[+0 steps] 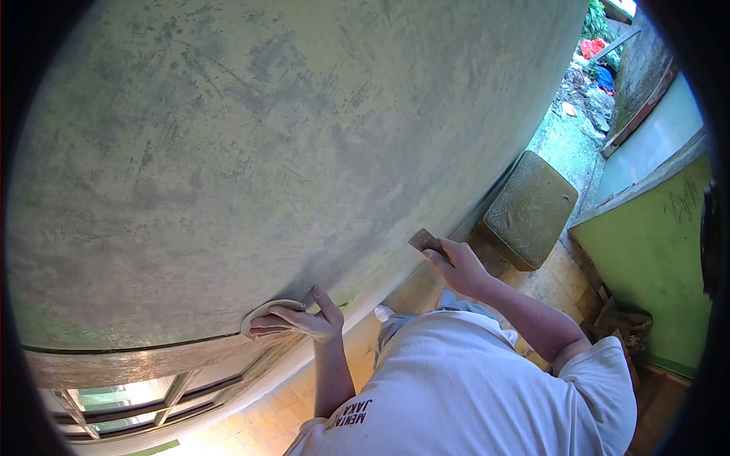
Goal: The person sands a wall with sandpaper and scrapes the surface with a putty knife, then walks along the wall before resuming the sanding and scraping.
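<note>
A mottled grey-green wall (304, 152) with dark patches and scratches fills most of the view. My left hand (308, 321) supports a pale, round, flat piece (262, 313) close to the wall's lower edge, its fingers under the piece and its thumb pointing up. In my right hand (458, 267) is a scraper with a flat brownish blade (426, 241), gripped between thumb and fingers. The blade points up and left toward the wall, and the hand wraps round the handle end, hiding it.
A dusty brownish box-like block (532, 209) stands on the tiled floor (559, 277) along the wall. A green panel (658, 258) rises at right, with crumpled brown material (625, 323) at its foot. Lower left is a paned window (125, 394); upper right, rubble (582, 106) outside.
</note>
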